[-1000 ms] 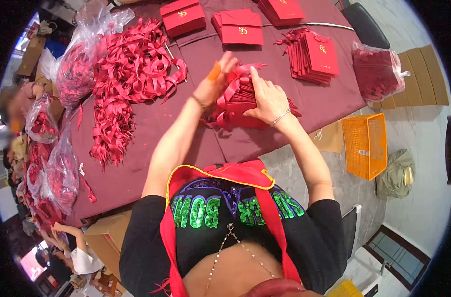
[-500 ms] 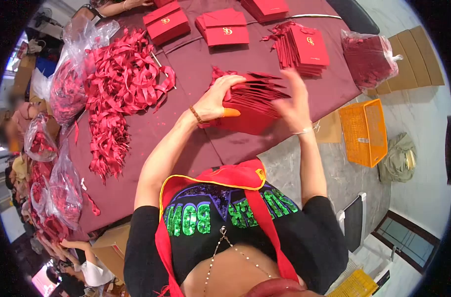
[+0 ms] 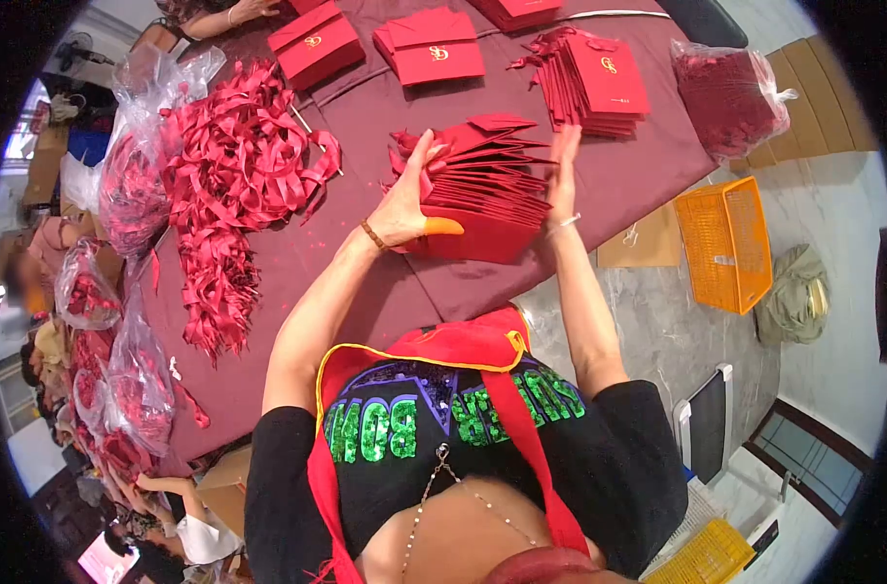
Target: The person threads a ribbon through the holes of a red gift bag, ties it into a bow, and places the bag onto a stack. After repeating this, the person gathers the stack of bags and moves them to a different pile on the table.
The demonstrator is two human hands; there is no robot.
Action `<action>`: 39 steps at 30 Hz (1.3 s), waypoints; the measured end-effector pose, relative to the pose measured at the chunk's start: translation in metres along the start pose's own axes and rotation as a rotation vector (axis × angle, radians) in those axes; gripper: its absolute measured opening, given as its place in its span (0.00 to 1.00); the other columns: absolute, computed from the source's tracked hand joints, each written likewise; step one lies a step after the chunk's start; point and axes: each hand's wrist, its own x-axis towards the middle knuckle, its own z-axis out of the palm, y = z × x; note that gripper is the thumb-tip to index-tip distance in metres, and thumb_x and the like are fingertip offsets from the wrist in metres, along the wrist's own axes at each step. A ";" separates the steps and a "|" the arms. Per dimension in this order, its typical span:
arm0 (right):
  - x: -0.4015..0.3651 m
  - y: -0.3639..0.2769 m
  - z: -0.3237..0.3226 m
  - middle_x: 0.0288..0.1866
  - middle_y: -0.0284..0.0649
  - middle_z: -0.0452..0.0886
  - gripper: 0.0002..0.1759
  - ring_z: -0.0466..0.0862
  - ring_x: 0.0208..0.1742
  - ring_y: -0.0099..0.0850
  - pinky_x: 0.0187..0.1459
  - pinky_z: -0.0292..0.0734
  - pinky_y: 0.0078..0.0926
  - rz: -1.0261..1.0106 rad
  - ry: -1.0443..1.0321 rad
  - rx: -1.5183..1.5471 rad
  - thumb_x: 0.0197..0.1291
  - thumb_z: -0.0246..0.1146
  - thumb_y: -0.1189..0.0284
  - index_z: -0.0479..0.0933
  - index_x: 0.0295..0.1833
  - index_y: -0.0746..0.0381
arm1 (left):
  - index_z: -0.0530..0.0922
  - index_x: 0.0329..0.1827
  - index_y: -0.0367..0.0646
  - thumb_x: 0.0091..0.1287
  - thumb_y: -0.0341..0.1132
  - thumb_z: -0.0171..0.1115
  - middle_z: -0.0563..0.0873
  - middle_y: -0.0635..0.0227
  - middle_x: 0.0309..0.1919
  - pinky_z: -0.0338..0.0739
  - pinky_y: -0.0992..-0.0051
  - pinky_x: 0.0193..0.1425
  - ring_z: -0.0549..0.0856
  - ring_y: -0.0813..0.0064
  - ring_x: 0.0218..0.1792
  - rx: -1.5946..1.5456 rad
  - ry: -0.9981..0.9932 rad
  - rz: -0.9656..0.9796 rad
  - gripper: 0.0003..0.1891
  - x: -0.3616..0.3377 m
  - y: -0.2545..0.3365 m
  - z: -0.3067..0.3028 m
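Note:
A thick stack of red paper gift bags (image 3: pixel 487 229) stands on the cloth-covered table in front of me, its upper edges fanned apart. My left hand (image 3: pixel 404 209) grips the stack's left side, with an orange cover on the thumb, which lies along the near face. Red ribbon handles stick out by those fingers. On the opposite side, my right hand (image 3: pixel 562 185) lies flat against the bag edges, fingers straight and pointing away from me.
Loose red ribbons (image 3: pixel 239 161) form a big heap at left, beside plastic bags of ribbon (image 3: pixel 137 195). More red bag stacks (image 3: pixel 438 58) line the far side, with another stack (image 3: pixel 604 83) at right. An orange crate (image 3: pixel 725 243) stands past the table edge. Another person's hand (image 3: pixel 253 10) shows at top left.
My right hand has moved in from the right and now rests against the stack's side. The stack's tops have spread wider, and my left hand has shifted slightly left.

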 end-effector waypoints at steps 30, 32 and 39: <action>-0.010 -0.056 -0.011 0.46 0.38 0.76 0.39 0.76 0.48 0.26 0.53 0.71 0.26 0.166 -0.414 -0.623 0.35 0.75 0.74 0.62 0.55 0.65 | 0.50 0.70 0.43 0.52 0.33 0.70 0.64 0.66 0.62 0.67 0.75 0.58 0.72 0.74 0.52 -0.129 -0.049 -0.358 0.46 0.024 0.044 -0.037; -0.014 -0.055 -0.009 0.47 0.38 0.75 0.39 0.75 0.49 0.25 0.53 0.71 0.26 0.195 -0.380 -0.590 0.35 0.74 0.75 0.62 0.55 0.65 | 0.53 0.69 0.42 0.51 0.37 0.71 0.64 0.59 0.62 0.67 0.77 0.55 0.71 0.76 0.50 0.019 0.134 -0.315 0.44 0.036 0.042 -0.025; -0.018 -0.049 -0.008 0.46 0.38 0.74 0.42 0.75 0.49 0.26 0.54 0.70 0.25 0.213 -0.348 -0.480 0.35 0.74 0.75 0.59 0.57 0.65 | 0.47 0.70 0.40 0.46 0.31 0.72 0.66 0.64 0.59 0.64 0.78 0.56 0.68 0.75 0.54 0.166 0.102 -0.204 0.50 0.027 0.042 0.000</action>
